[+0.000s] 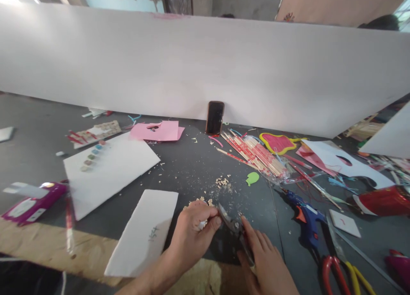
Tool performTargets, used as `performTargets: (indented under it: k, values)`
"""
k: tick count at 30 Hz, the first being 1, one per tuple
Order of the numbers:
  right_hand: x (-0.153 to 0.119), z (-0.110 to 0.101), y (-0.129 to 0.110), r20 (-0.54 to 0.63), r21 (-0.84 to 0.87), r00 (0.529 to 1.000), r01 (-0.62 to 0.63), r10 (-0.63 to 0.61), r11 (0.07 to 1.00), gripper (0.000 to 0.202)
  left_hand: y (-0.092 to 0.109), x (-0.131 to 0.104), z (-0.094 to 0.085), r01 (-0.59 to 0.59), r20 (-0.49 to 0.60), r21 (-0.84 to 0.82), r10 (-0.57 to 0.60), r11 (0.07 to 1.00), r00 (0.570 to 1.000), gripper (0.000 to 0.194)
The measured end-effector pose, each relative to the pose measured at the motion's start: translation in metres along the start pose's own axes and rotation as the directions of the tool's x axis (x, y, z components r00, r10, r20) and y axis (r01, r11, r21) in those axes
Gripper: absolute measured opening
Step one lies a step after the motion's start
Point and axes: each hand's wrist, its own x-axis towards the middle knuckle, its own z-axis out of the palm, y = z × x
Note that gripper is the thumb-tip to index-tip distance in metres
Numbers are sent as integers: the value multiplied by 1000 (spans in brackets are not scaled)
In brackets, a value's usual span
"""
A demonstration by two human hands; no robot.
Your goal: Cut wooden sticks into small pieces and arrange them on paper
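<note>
Near the front edge of the dark table, my left hand is closed in a pinch; what lies between its fingertips is too small to name. My right hand grips metal pliers or cutters, whose jaws point up and left, close to my left fingertips. Small pale pieces show just behind my left hand. A little pile of pale bits lies beyond the tool, with crumbs scattered around it. A white foam piece marked with writing rests left of my left hand.
A dark phone stands against a white board. Wooden sticks in plastic and a green cutout lie right of centre. Farther right are a blue glue gun and red-handled scissors. A white sheet lies left.
</note>
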Motion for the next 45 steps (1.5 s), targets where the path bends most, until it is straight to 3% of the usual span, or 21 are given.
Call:
performTargets:
  k: [5,10,14,18,26,37,45]
  values:
    - [2,-10,-9,-14,19,998,64,-64,998,69,-4,-2,5,-42,-34,8,43,999,999,28]
    - [-4,-8,-12,-131,156,989,-49,70,987,38,-6,-4,6,-41,-76,-45,38,998,996,22]
    - [-8,-2,-8,-113,95,994,13,-3,995,26,-3,-5,5,-48,-75,-66,43,997,996,20]
    - [-9,5,-3,-99,28,992,86,-83,996,40,-2,-4,4,-83,-72,-39,80,996,994,22]
    - [-5,-2,-9,15,25,997,69,-69,997,52,-1,-6,2,-199,-70,-10,198,980,978,27]
    - [-1,-8,-14,-51,66,992,122,-119,990,38,0,-7,-5,-42,59,-155,51,987,997,29]
    - [-2,-10,-12,87,131,993,66,-78,989,32,0,-8,-3,3,62,-158,7,987,998,29]
